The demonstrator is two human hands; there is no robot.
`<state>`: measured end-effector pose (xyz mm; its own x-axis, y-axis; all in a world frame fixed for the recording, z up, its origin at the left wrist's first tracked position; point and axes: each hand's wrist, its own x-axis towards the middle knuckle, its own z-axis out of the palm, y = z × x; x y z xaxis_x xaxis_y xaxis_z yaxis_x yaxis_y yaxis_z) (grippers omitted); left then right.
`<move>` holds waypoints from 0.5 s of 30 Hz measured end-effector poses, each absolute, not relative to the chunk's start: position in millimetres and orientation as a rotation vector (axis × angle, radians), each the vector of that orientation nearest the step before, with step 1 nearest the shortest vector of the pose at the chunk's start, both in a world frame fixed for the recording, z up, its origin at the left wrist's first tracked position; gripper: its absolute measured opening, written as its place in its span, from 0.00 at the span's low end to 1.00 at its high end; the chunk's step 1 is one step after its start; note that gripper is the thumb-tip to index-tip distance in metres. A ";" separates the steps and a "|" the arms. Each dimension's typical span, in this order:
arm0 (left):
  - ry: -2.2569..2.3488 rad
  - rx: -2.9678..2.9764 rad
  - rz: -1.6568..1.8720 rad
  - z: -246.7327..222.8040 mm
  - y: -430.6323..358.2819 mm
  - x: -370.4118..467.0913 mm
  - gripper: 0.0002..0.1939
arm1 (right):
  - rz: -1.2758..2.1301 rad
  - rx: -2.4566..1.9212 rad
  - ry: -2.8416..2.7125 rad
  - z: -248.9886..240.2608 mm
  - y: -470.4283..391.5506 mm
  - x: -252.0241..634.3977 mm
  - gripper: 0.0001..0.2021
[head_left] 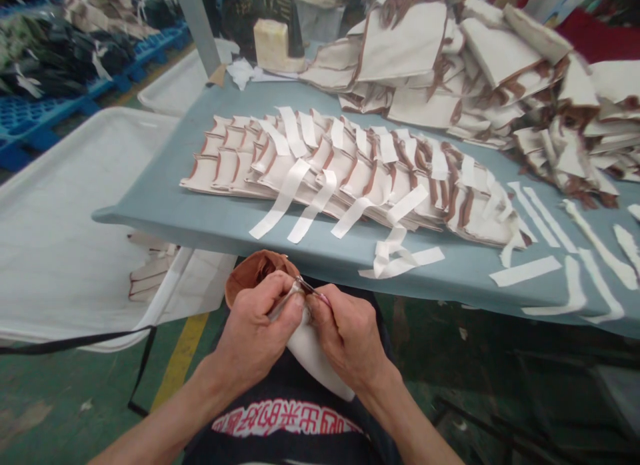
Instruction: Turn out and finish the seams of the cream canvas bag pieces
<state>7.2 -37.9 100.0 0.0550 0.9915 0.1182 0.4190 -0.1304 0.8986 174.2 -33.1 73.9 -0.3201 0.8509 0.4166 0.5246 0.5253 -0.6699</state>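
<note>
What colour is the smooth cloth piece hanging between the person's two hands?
The smooth cloth piece is white; it shows best in the head view.

Looks bright and diffuse over the flat-topped, pale blue bench (150, 185), lit from above. Comes close to glare on the narrow white fabric strips (281, 200). Sinks into dim shadow over the dark green floor (435, 345) below the bench at right. Blurs the dark red cloth (600, 38) at top right; stretches near the borders. Softens detail on the small, shiny metal tool (306, 286).
</note>
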 end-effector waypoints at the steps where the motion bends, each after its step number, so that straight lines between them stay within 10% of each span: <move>1: 1.433 1.649 1.043 97.7 -38.8 6.8 0.12 | 0.546 -1.122 -1.992 72.7 -33.9 173.7 0.18; 15: 1.429 1.850 1.053 73.8 -46.2 5.0 0.12 | 0.615 -1.165 -1.979 66.3 -40.6 166.9 0.16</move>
